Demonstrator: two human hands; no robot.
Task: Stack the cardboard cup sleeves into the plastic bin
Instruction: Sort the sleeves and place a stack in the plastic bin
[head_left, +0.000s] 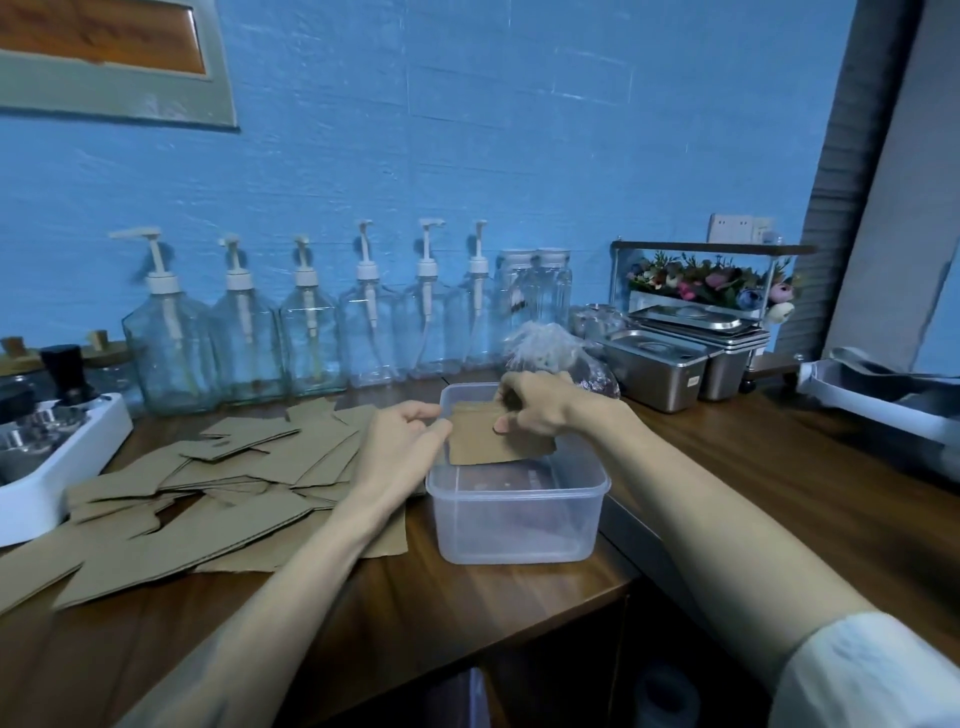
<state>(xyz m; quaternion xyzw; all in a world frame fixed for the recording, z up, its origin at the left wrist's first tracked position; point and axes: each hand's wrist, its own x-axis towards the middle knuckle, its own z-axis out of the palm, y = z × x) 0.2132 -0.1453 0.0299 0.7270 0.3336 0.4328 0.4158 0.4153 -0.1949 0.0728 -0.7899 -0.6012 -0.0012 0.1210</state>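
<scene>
A clear plastic bin (519, 525) stands on the wooden counter near its front edge. Over the bin's open top I hold a flat brown cardboard sleeve (485, 441), tilted. My right hand (540, 408) grips its far upper edge with curled fingers and thumb. My left hand (402, 441) pinches the sleeve's left edge at the bin's left rim. A loose pile of flattened cardboard sleeves (208, 488) lies spread on the counter left of the bin. The bin's inside below the sleeve looks bare.
A row of clear pump bottles (311, 322) lines the blue wall behind. A white tray (47, 467) with jars sits at far left. Steel lidded pans (670, 364), a crinkled plastic bag (550, 348) and a flower rack stand behind and right of the bin.
</scene>
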